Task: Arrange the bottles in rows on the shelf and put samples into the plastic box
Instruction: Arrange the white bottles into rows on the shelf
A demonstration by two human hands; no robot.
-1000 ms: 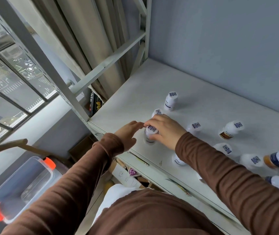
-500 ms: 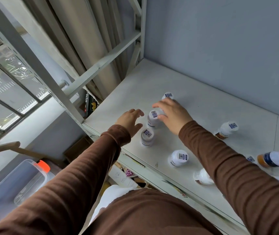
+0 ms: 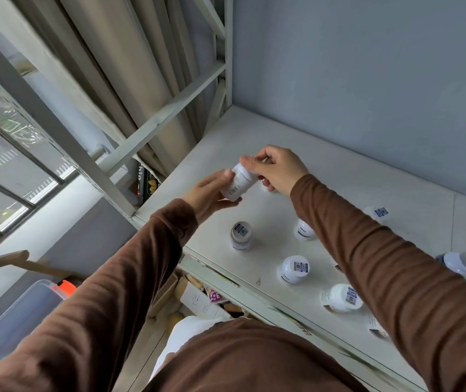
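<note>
1. The shelf (image 3: pixel 339 154), a flat white board with a matte, slightly scuffed face, is filling the middle and right of the frame, and it is carrying bottles that are scattered rather than lined up; judging by this, the rows are hardly begun.
2. The plastic box (image 3: pixel 14 315), clear-walled with orange latches, is sitting at the lower left of the frame, below the shelf and well apart from it; what it is holding cannot be told, so the sample step looks not yet done.
3. The left hand (image 3: pixel 209 193) is cupping the lower body of the raised bottle (image 3: pixel 240 181), a smooth white cylinder with small printed text, tilted above the shelf at centre frame.
4. The right hand (image 3: pixel 278 168) is pinching the cap end of that same bottle with its fingers closed around it.
5. Upright white bottles with square code stickers on their round caps are standing loose at lower centre: one (image 3: pixel 241 236) near the shelf's front edge, another (image 3: pixel 294 268) to its right.
6. A blue-labelled bottle (image 3: pixel 458 263) is lying on its side at the right edge.
</note>
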